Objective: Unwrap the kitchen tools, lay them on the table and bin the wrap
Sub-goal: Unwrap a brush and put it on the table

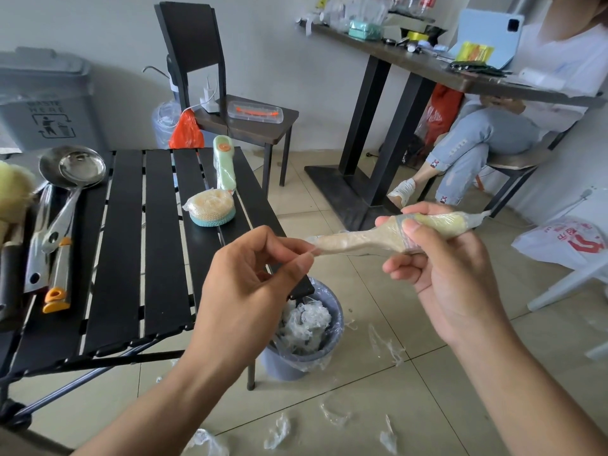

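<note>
I hold a basting brush (371,240) wrapped in clear film above the floor, to the right of the black slatted table (131,258). My right hand (437,268) grips its bristle end and metal band. My left hand (260,268) pinches the film at the tip of the wooden handle. Below my hands stands a grey bin (306,337) full of crumpled wrap. On the table lie two steel ladles (75,179), a still-wrapped scrub pad (210,207) and a wrapped green tool (223,166).
Scraps of film (388,347) litter the tiled floor. A large grey waste bin (46,100) stands at the back left, a dark chair (230,103) behind the table. A seated person (487,133) is at a desk on the right. A plastic bag (566,241) lies nearby.
</note>
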Action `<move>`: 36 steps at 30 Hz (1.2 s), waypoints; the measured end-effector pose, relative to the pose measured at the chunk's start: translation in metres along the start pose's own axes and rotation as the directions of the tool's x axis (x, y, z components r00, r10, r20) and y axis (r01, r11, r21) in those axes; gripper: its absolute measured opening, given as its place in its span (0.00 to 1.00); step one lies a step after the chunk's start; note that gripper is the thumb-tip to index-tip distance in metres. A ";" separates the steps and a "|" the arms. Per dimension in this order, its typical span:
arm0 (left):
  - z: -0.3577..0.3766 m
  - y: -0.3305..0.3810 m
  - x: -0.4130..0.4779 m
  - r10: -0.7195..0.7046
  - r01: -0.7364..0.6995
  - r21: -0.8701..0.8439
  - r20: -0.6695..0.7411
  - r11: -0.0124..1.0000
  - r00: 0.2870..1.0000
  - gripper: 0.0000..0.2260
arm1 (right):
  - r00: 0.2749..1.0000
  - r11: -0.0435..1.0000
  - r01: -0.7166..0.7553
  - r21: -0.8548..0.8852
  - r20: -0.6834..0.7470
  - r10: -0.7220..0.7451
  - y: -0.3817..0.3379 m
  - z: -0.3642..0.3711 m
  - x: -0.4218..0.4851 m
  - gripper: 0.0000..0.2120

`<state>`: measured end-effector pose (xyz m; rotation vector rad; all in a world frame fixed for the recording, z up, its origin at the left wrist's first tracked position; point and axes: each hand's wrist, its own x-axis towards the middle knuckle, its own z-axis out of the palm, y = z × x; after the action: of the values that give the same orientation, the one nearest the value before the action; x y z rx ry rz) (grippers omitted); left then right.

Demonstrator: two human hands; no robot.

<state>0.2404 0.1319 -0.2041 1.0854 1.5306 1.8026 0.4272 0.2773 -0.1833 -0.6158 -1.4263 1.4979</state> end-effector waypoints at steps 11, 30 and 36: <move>-0.005 0.004 0.004 0.010 0.005 0.155 -0.097 0.988 0.995 0.06 | 0.974 0.986 0.158 -0.047 0.170 -0.148 -0.002 0.009 -0.006 0.07; -0.004 0.007 0.000 0.312 -0.329 0.487 0.118 0.809 0.943 0.08 | 0.999 0.998 0.026 0.058 0.034 -0.028 0.004 0.010 -0.006 0.08; -0.002 0.006 0.000 0.264 -0.229 0.466 -0.012 0.855 0.964 0.11 | 0.992 0.996 0.010 0.084 0.126 -0.020 0.006 0.021 -0.011 0.12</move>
<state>0.2389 0.1298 -0.1987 1.5115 2.0115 1.6932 0.4119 0.2581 -0.1879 -0.4651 -1.4521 1.6001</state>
